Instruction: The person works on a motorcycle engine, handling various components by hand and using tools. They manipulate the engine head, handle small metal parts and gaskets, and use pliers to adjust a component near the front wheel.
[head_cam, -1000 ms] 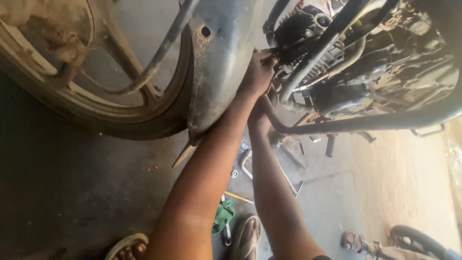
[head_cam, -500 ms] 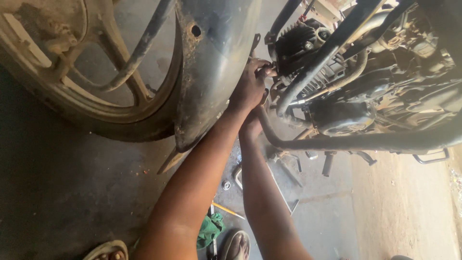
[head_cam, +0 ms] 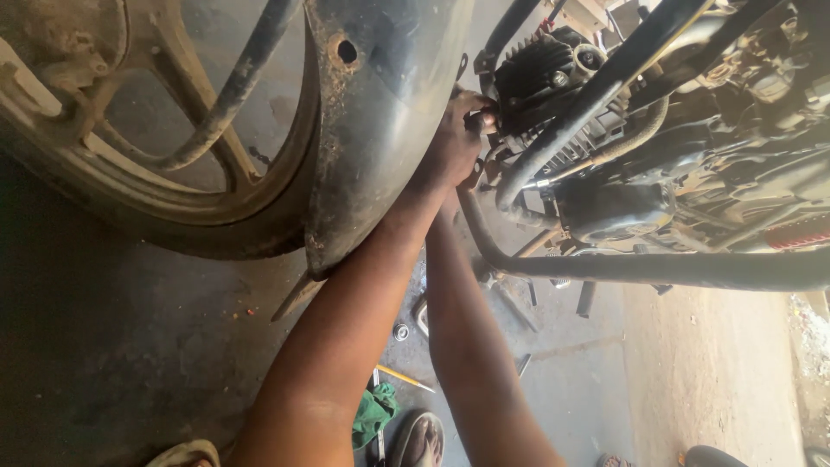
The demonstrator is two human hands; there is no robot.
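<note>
Both arms reach up from the bottom of the frame to the engine (head_cam: 553, 78) at upper centre. The left hand (head_cam: 454, 138) curls its fingers together against a dark part just left of the cylinder fins, beside the mudguard (head_cam: 380, 121); what it grips is too shadowed to tell. The right hand is hidden behind the left wrist and the frame tube (head_cam: 562, 138), so I cannot tell its state. The wheel (head_cam: 130, 173) is cut off at upper left. Tools, perhaps spanners, lie blurred on the floor (head_cam: 130, 363).

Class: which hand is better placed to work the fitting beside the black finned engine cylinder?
Probably left. The left hand has its fingers at the fitting beside the finned cylinder. The right forearm ends lower, its hand hidden behind the left wrist.
</note>
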